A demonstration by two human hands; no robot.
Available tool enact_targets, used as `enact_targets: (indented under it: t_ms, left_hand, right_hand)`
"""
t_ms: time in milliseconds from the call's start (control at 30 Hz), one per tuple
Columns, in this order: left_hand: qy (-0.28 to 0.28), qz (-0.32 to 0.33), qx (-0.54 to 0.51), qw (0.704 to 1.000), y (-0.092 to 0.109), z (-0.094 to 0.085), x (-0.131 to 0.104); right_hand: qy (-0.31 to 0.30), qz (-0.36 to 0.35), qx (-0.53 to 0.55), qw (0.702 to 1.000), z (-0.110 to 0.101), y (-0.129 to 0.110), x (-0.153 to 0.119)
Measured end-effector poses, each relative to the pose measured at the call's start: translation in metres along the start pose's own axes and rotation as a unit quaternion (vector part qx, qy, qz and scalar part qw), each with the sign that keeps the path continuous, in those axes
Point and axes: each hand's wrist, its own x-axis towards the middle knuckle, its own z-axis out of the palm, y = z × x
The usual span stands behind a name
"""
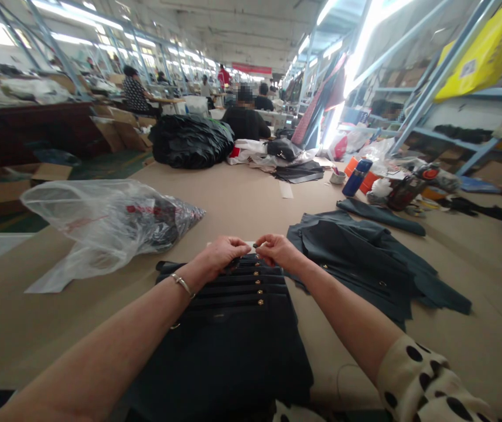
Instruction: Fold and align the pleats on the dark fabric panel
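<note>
Dark garment pieces [233,340] lie stacked on the table in front of me, their layered edges lined with gold buttons [260,292]. Over the far end of the stack, my left hand [228,253] is closed in a pinch, a bracelet on its wrist; what it holds is too small to name. Just right of it, my right hand [275,251] pinches a small dark piece [256,245] between thumb and fingers. The fingertips of both hands are close together. A pale patch shows behind them.
A clear plastic bag [101,217] lies left on the table [215,199]. More dark garments [356,258] lie right, with a blue bottle [357,178] beyond. A dark fabric bundle [191,140] sits at the far edge; people work behind it.
</note>
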Motion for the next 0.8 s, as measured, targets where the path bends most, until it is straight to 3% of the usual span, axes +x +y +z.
enact_targets:
  t_ms: [333,567,800]
  left_hand:
    - [-0.032,-0.011,0.170,0.985,0.001,0.009,0.007]
    - [-0.031,-0.020,0.275,0.961,0.003,0.007,0.016]
    - [-0.045,-0.014,0.347,0.937,0.002,0.010,0.026]
  right_hand:
    - [-0.047,0.031,-0.136,0.989,0.000,0.010,0.001]
    - [0.020,0.029,-0.273,0.961,-0.012,0.027,0.005]
    - [0.037,0.017,-0.350,0.936,-0.011,0.040,0.007]
